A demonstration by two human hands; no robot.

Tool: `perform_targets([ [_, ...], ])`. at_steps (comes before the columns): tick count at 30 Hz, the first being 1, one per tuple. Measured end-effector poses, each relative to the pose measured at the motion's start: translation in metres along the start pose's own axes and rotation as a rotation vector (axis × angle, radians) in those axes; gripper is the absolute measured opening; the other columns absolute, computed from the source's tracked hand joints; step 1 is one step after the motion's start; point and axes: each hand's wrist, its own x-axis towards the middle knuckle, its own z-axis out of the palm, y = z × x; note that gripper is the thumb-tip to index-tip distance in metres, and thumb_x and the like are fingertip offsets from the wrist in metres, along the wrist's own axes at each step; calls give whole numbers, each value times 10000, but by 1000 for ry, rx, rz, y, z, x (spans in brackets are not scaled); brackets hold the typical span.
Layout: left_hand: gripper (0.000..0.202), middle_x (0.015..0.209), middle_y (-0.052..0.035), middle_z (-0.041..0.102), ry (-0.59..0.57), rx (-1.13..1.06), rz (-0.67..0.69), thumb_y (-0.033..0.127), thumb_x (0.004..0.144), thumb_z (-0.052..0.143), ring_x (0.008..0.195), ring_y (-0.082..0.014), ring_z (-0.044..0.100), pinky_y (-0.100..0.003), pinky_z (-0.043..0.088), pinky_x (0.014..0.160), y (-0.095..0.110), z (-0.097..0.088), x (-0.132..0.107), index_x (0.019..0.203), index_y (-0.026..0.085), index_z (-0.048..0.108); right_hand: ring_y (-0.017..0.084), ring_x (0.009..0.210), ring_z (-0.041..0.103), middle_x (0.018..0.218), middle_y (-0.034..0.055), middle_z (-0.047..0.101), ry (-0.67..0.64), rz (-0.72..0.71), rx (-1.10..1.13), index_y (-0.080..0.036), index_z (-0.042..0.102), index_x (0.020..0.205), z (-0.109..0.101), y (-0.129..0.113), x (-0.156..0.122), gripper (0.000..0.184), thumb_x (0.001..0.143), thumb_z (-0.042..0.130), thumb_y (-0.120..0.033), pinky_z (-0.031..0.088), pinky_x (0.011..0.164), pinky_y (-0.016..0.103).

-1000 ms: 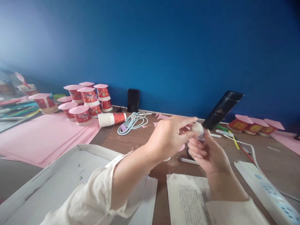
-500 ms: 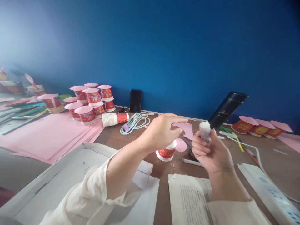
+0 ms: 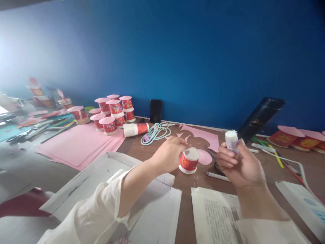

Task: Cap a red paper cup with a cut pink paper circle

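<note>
My right hand (image 3: 241, 164) is closed around a white glue stick (image 3: 231, 140), held upright with its tip exposed. My left hand (image 3: 169, 155) has come down beside an upside-down red and white paper cup (image 3: 188, 160) on the brown table; its fingers curl against the cup's left side. A pink paper circle (image 3: 204, 157) lies just right of the cup. A pair of scissors (image 3: 215, 162) and a white pen (image 3: 217, 176) lie between the cup and my right hand.
Several upturned red cups with pink lids (image 3: 114, 110) and a lying cup stack (image 3: 135, 129) stand at the back left on pink sheets (image 3: 81, 144). A coiled cable (image 3: 154, 132), a phone (image 3: 155, 110), a black flask (image 3: 261, 117), a power strip (image 3: 302, 201) and printed paper (image 3: 215, 217) surround my hands.
My left hand let go of the glue stick's top and dropped to the upside-down cup on the table. My right hand kept the glue stick and stayed raised. The camera turned leftward.
</note>
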Motion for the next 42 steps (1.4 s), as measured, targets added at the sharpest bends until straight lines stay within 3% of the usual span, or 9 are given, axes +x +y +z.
perform_targets([
  [4,483,1345,-70,613,-35,50,16,12,819,465,1243,-238,492,-378,450,1070,-3,6,2,1199,201,696,34,460,234,627,-65,349,-5,-29,-68,-175,638,795,0,-1,0,253,789,760,-397,347,371,130],
  [10,371,1374,-50,597,-68,173,46,110,911,476,1209,-246,483,-385,450,1034,0,9,5,1172,231,710,61,470,199,638,-55,305,-29,-99,-200,-196,671,790,1,-2,-2,281,833,695,-473,322,352,162],
  [16,331,1297,-81,639,-70,282,99,135,950,433,1187,-247,493,-376,434,1046,6,6,5,1141,156,703,45,478,205,642,-57,317,-27,-81,-131,-174,673,806,1,-2,-2,272,854,682,-442,341,377,133],
  [24,352,1181,-88,685,-14,217,68,87,915,434,1111,-233,524,-376,457,1004,5,4,8,1153,157,683,48,473,226,648,-55,322,-30,-92,-157,-172,673,801,0,-3,-2,280,821,720,-447,331,370,154],
  [33,289,959,-81,678,-92,231,36,100,904,437,886,-208,522,-342,461,829,7,-3,21,862,170,714,38,471,218,637,-58,345,-16,-68,-79,-190,634,791,4,-3,-4,216,820,732,-381,333,381,136],
  [42,265,903,-97,666,-101,203,30,84,865,464,901,-208,554,-350,463,901,7,-4,22,810,149,715,45,460,253,617,-55,375,-10,-66,-60,-197,651,829,2,-4,-4,190,853,700,-379,341,371,152],
])
